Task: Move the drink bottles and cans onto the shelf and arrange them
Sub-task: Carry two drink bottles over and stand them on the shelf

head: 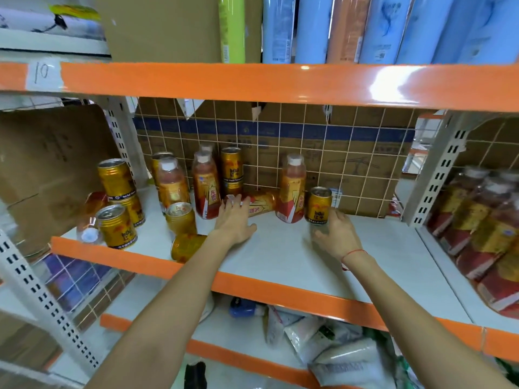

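Head view: the shelf (280, 256) already carries most of the drinks, so the moving looks largely done and the arranging is what remains. At far left, bottles (206, 186) and cans (116, 178) stand in a loose cluster, some cans stacked in twos. One can (186, 247) lies on its side at the near edge, and another bottle (89, 220) lies toppled at the left end. A fallen bottle (259, 204) lies at the back, between two standing ones. The left hand (234, 220) reaches it with fingers spread and fairly straight, touching its cap end, not yet curled round it. The right hand (338, 231) wraps its fingers round the base of an upright can (318, 206) beside a standing bottle (292, 189). In the right bay, shrink-wrapped packs (483, 220) hold more bottles. By my reading, the toppled ones need righting and the rows straightening.
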A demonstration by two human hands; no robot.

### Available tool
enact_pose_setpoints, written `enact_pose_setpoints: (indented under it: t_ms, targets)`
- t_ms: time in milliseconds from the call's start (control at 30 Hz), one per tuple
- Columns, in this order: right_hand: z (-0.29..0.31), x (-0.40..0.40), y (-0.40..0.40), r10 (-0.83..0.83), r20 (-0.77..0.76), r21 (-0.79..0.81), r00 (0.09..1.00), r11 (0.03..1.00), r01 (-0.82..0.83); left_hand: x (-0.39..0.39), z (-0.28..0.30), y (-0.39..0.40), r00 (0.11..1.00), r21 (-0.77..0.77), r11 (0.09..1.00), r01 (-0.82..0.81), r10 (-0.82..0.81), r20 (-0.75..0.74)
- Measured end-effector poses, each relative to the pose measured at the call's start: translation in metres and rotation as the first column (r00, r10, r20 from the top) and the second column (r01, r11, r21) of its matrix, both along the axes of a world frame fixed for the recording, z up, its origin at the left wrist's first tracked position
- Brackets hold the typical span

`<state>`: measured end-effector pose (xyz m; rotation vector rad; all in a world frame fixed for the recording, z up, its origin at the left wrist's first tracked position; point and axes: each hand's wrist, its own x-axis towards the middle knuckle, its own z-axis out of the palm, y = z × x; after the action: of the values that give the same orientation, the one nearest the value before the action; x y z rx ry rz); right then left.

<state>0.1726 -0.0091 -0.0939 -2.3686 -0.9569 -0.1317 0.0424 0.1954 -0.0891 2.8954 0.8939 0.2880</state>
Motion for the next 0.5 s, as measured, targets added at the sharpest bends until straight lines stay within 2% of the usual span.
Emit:
enact_pose_setpoints:
  t_ms: [167, 400, 500]
  targets:
    - [-0.003, 0.006, 0.024, -0.008, -0.052, 0.059, 0.999, 0.998, 0.011, 0.016, 0.007, 0.019, 0.996, 0.062, 0.995, 0.083, -0.084, 0.012]
    - [0.014, 0.014, 0.067, 0.008, -0.072, 0.160, 0.997, 0.987, 0.004, 0.046, 0.008, 0.044, 0.985, 0.028, 0.987, 0.157, -0.155, -0.074]
    - [0.014, 0.019, 0.076, 0.013, -0.077, 0.184, 0.997, 0.983, 0.002, 0.055, 0.003, 0.047, 0.985, 0.016, 0.986, 0.164, -0.163, -0.060]
